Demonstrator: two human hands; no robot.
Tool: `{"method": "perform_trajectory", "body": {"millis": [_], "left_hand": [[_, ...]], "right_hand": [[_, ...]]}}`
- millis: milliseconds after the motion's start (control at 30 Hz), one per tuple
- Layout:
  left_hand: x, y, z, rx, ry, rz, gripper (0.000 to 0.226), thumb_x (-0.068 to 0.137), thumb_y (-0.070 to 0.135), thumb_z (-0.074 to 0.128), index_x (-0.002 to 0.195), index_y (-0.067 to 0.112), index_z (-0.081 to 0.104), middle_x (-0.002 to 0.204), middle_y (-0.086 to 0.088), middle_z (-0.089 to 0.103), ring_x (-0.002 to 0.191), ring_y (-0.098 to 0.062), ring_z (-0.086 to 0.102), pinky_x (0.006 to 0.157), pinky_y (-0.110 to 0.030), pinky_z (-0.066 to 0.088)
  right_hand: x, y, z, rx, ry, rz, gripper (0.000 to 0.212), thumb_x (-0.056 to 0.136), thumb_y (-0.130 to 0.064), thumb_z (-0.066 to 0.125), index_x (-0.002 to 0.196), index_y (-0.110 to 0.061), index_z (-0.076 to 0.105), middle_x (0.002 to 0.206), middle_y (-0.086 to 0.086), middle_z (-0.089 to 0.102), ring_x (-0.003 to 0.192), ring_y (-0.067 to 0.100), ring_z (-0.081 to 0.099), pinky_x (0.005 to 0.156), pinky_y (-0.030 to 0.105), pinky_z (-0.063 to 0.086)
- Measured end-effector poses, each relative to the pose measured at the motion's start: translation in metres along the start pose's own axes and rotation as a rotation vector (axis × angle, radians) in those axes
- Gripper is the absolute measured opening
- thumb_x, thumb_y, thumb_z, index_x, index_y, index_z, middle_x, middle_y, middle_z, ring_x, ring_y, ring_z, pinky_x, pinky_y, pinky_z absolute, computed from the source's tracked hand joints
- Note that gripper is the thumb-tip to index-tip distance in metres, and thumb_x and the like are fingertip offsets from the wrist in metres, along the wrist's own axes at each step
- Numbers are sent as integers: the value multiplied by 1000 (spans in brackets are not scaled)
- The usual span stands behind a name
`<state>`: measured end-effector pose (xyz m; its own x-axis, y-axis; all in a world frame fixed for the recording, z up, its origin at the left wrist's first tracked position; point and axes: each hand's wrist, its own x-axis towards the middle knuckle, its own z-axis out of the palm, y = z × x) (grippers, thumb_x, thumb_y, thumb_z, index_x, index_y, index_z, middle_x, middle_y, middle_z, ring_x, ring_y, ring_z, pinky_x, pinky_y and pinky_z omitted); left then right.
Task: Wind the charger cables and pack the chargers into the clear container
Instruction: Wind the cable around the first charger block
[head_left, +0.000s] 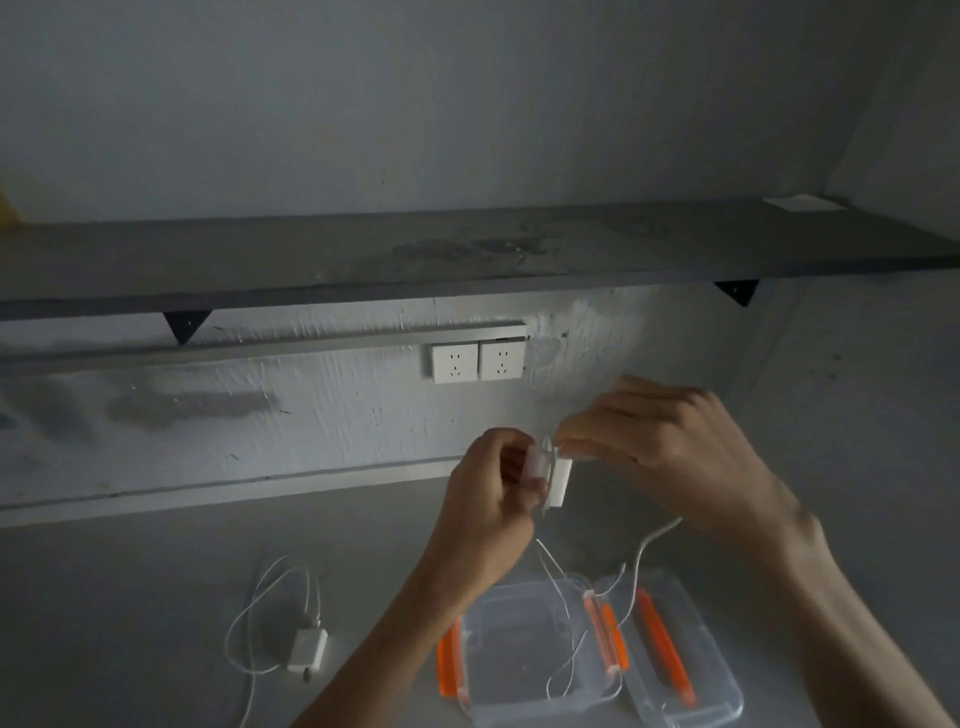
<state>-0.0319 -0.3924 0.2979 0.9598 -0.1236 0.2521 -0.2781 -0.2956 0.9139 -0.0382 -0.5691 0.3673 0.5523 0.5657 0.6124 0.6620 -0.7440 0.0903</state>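
Left hand (483, 499) has its fingers curled tight round a white charger (562, 480), held up in the air over the table (130, 623). Right hand (670, 457) is right next to it at 3 o'clock, thumb and fingertips pinching the cable (641, 551) at the top of the charger. It's a bit blurry there, so I can't tell how many turns are on it. The rest of the cable hangs loose, dropping toward 6 o'clock into the container (519, 639) below.

The container is clear plastic with orange clips, sitting open on the table at about 6 o'clock from the hands. Its lid (717, 670) lies flat, touching its 3 o'clock side.

Over at 8 o'clock from the hands there's a second charger (307, 649) lying on the table, well apart from the container, with its own loose cable (244, 618) sprawled around it.

At 12 o'clock from the hands, two wall sockets (478, 361), and a dark shelf (363, 265) above those.
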Motion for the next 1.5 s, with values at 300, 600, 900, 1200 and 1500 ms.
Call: {"method": "perform_trajectory", "body": {"millis": [300, 600, 900, 1200, 1500], "left_hand": [[-15, 31, -33, 84, -59, 39, 29, 86, -3, 60, 109, 15, 59, 104, -1, 64, 96, -17, 64, 90, -40, 53], [0, 28, -46, -70, 27, -65, 27, 85, -6, 63, 104, 13, 66, 97, 4, 72, 87, -3, 67, 73, -12, 53], [40, 3, -38, -384, 188, -285, 25, 89, -7, 61, 109, 5, 68, 102, -8, 75, 84, -13, 72, 65, -12, 55], [22, -10, -3, -117, 55, -214, 26, 79, -4, 65, 93, 18, 63, 86, 6, 70, 76, -2, 66, 74, -30, 56], [8, 29, -18, 40, -129, -12, 16, 90, 7, 63, 101, 17, 61, 94, 8, 65, 89, 2, 61, 75, -8, 49]], "right_hand": [[32, 37, 29, 587, -6, 116, 17, 87, -25, 67, 90, -14, 79, 87, -6, 70, 82, 10, 69, 75, 35, 56], [3, 4, 105, 954, 73, 537, 16, 93, -27, 61, 79, -28, 69, 73, 2, 66, 68, 11, 59, 67, 35, 49], [-59, -69, 119, 776, -48, 599, 30, 99, -19, 52, 110, -45, 62, 61, -12, 60, 52, 1, 54, 58, 11, 41], [-17, -20, 21, 74, -67, 183, 25, 86, -26, 49, 91, -32, 72, 74, -13, 70, 64, 15, 68, 46, 24, 47], [29, 20, -3, 216, 72, 46, 16, 89, -32, 65, 87, -24, 79, 85, -11, 74, 77, 12, 68, 57, 33, 53]]}}
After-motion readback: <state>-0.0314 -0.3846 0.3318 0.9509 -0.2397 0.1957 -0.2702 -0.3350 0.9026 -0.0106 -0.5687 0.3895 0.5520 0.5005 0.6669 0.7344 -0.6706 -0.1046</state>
